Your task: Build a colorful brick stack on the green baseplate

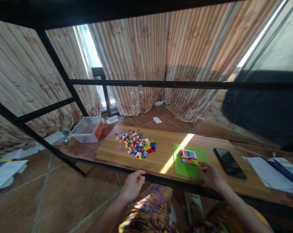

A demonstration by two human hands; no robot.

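Observation:
A lime-green studded baseplate (190, 171) lies at the right of the wooden board, carrying a small block structure (189, 156) of red, blue, yellow and white toy bricks. My right hand (212, 177) reaches over the plate's near right corner. Its fingers pinch a small yellow-green toy brick (203, 167), just beside the structure's near side; its exact shape is too small to tell. At the board's front edge, left of the plate, my left hand (134, 184) is closed with curled fingers, and nothing shows in it. A pile of loose multicoloured toy bricks (136, 144) spreads beyond it.
A black tablet or phone (229, 162) lies right of the baseplate, with papers (270, 173) farther right. A clear plastic box (84, 131) stands left of the wooden board (161, 137). A black metal rail (161, 83) crosses in front, before curtains (144, 55).

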